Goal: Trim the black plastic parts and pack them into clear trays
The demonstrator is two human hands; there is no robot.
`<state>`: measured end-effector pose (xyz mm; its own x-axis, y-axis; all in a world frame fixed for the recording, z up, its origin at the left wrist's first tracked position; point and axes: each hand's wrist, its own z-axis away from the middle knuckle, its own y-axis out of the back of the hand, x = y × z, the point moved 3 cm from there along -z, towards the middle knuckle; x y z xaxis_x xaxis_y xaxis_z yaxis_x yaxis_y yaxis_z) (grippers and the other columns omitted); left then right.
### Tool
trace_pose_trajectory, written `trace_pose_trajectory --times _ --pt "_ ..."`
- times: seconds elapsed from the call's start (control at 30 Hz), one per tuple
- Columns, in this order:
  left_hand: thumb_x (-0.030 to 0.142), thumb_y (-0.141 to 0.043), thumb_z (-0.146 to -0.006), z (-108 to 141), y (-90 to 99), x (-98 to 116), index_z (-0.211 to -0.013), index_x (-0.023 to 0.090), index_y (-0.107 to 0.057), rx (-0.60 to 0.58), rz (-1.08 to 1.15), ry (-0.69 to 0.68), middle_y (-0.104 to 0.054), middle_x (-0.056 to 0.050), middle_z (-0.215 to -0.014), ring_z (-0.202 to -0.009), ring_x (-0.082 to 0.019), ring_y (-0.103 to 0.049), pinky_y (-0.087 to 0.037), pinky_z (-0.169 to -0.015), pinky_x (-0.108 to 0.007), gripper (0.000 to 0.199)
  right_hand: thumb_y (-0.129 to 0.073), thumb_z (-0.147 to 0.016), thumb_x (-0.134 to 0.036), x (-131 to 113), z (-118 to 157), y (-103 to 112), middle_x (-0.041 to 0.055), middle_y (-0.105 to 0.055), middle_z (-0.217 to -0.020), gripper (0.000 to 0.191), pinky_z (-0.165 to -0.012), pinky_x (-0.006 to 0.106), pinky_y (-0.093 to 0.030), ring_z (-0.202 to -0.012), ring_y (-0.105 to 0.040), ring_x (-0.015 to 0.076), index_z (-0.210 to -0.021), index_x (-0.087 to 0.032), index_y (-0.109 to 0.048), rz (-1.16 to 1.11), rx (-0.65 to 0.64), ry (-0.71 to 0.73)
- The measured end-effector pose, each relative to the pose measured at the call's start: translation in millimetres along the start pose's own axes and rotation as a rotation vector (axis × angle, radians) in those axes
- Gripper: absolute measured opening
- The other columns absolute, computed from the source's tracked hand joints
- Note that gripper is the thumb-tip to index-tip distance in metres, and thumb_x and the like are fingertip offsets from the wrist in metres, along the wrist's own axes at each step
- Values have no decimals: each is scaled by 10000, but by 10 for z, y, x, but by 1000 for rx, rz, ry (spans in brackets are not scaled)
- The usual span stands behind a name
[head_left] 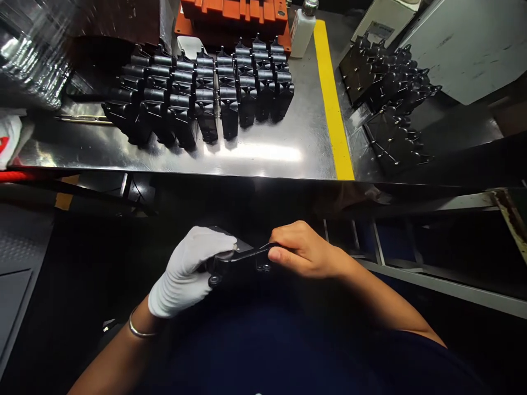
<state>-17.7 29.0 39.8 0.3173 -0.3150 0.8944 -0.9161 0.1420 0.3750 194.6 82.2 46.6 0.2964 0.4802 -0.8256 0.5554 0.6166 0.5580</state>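
Note:
A black moulded plastic part is held in front of my body, below the table edge. My left hand, in a white glove, is wrapped round its left end, thumb on top. My bare right hand is closed at the part's right end, with thumb and bent forefinger pressed on its edge. Whether a small tool sits in those fingers is hidden. On the steel table beyond, similar black plastic parts stand in close rows.
A yellow tape strip crosses the steel table. Right of it lie more black parts. At the back stand an orange fixture and a white bottle. Clear plastic bags lie at left. Metal rails run below right.

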Motion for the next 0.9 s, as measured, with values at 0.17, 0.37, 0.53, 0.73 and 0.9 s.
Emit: trace_pose_trajectory --times 0.17,0.37,0.53,0.73,0.9 --pt "177 -713 -726 -26 -17 -141 -972 263 -698 -130 98 105 -710 -28 -890 -820 -212 -654 -507 -793 -350 261 -395 -984 -397 -69 12 -5 -63 -280 -496 516 -460 232 -254 -442 -275 61 -520 -195 -296 -113 -122 103" --pt "329 -808 -624 43 -77 -430 -1129 213 -621 -238 499 717 -683 -8 -830 -686 -187 -618 -522 -652 -314 551 -401 -900 -635 -110 -107 25 -21 -456 -562 543 -478 230 -266 -511 -403 86 -652 -166 -514 271 119 229" --pt "395 -795 -620 27 -108 -521 -1034 161 -642 -350 587 717 -663 -12 -802 -675 -171 -580 -491 -611 -271 499 -351 -859 -714 -137 -188 -10 -25 -453 -571 616 -475 235 -214 -515 -391 88 -661 -158 -529 410 61 296" --pt "435 -757 -659 -58 -120 -547 -1003 128 -648 -346 635 655 -667 -36 -815 -716 -190 -586 -479 -632 -279 474 -356 -878 -686 -99 -217 -56 -38 -392 -537 617 -470 247 -170 -487 -339 79 -565 -166 -467 459 132 330" --pt "387 -716 -714 -97 -119 -552 -900 135 -663 -317 585 617 -653 -19 -787 -700 -162 -554 -457 -642 -250 318 -411 -868 -672 -80 -234 -33 -39 -368 -527 611 -474 248 -174 -483 -324 78 -527 -167 -448 506 213 322"
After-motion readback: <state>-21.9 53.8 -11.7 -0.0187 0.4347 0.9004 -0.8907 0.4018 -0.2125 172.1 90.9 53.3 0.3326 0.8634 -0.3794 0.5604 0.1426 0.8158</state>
